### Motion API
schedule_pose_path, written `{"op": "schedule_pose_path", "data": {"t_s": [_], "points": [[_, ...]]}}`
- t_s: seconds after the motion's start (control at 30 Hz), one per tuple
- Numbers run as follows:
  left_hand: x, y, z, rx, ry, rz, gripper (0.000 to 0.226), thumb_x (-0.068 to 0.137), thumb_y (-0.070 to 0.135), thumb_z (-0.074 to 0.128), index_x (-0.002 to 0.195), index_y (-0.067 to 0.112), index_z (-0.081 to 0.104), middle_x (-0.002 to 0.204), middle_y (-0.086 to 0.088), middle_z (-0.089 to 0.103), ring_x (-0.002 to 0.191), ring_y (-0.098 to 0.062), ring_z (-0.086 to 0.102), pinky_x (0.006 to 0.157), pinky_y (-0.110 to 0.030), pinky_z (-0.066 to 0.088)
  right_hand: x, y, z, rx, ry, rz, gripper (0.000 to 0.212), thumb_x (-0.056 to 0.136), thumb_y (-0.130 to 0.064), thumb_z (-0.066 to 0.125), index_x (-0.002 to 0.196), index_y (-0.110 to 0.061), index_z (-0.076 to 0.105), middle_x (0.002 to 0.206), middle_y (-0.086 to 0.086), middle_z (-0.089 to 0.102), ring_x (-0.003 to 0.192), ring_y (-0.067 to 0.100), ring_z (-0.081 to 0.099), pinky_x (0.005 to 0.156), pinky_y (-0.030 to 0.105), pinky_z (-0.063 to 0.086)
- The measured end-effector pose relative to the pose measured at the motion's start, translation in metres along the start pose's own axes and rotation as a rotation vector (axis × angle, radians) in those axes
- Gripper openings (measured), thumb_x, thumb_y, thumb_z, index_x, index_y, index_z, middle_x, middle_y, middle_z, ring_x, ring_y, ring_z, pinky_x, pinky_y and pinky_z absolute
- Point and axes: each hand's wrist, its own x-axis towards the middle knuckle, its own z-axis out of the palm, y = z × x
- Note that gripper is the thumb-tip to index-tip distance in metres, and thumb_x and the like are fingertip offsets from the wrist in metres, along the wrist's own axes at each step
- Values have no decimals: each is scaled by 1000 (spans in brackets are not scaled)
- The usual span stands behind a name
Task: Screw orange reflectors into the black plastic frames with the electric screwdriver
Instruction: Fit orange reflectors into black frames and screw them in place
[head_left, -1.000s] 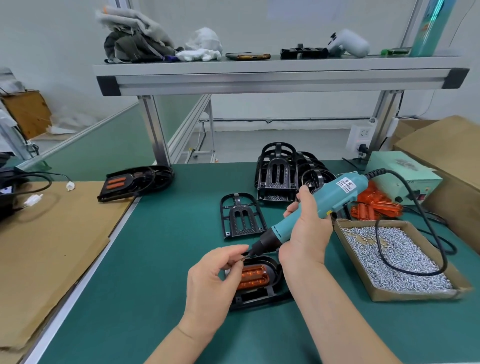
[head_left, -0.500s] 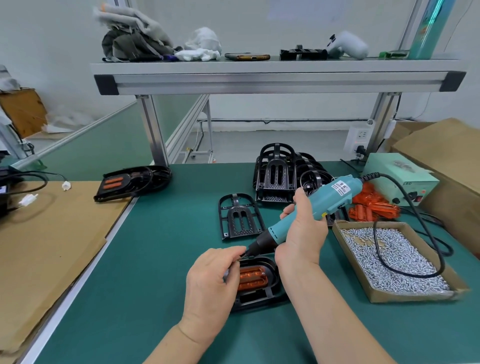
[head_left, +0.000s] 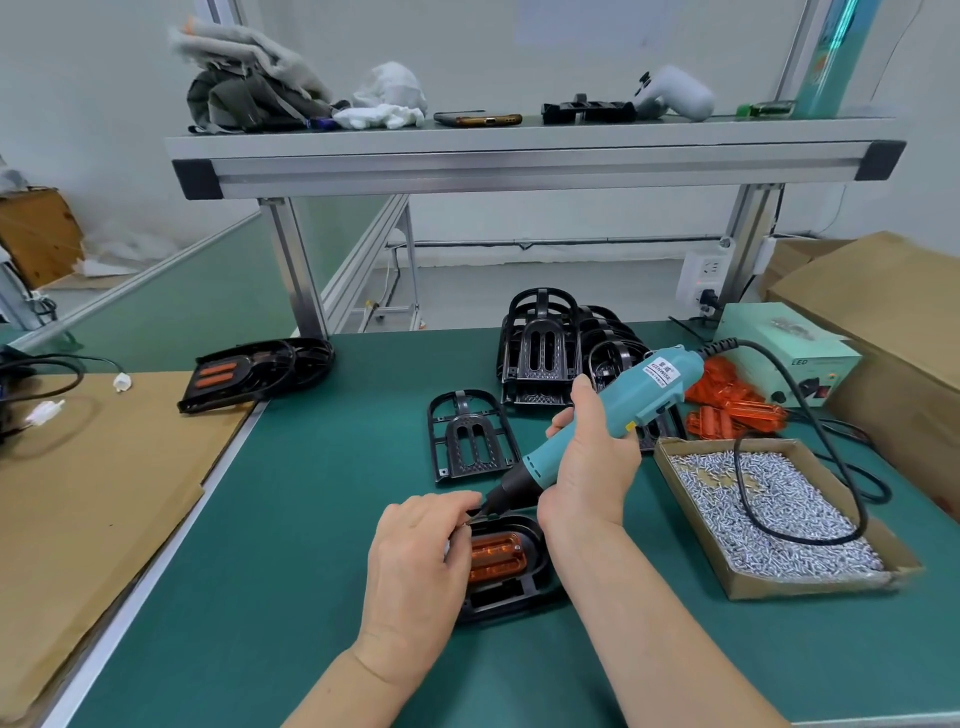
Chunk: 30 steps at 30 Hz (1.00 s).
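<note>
A black plastic frame lies on the green mat near me with an orange reflector seated in it. My right hand grips the teal electric screwdriver, tilted so its black tip points down-left at the frame's far edge. My left hand lies over the frame's left side, thumb and forefinger pinching something small at the bit's tip; the screw itself is too small to make out.
An empty frame lies just beyond, with a stack of frames behind it. Loose orange reflectors and a cardboard tray of screws sit to the right, the tool's cord looping over it. Finished frames rest at left.
My left hand has come down onto the frame's left side, its fingertips still at the bit. The screwdriver tip has dropped slightly toward the frame.
</note>
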Motion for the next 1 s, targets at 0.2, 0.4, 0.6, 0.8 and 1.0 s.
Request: {"op": "schedule_pose_path", "data": {"t_s": [0.2,0.4,0.6,0.8,1.0], "points": [[3,4,-2,8,-45,-20,50,65,-6,85,107,19,72,85,12,66,82,-3,51,80,-29,40,1,-1,2,-3,-22,-18,25,85,-32,75,90,-21,54,56,-8,58,50,7,54,58,24,47],[-1,-8,-13,-204,-289,-258,80,66,63,72,137,54,37,132,40,41,127,18,30,102,-14,28,-1,-4,8,11,-88,-68,24,87,-29,76,92,-19,55,57,-6,58,50,8,54,51,17,48],[-13,-34,-22,-223,-641,-303,141,46,66,86,142,65,-17,151,43,6,144,6,12,112,-24,23,-18,-1,12,-37,-250,-168,19,87,-22,77,80,-23,59,57,-5,55,52,11,51,54,21,48],[-15,-37,-16,-203,-654,-302,142,50,67,83,143,59,-25,153,21,29,136,-3,28,110,-25,27,-37,8,15,-175,-410,-327,20,83,-24,75,75,-13,60,60,1,54,56,18,49,56,31,47],[-14,-39,-15,-205,-639,-247,142,54,67,81,149,50,-23,144,35,31,131,0,36,111,-25,32,-40,18,13,-272,-425,-354,25,84,-25,76,75,-9,58,58,2,54,55,20,49,58,41,47]]}}
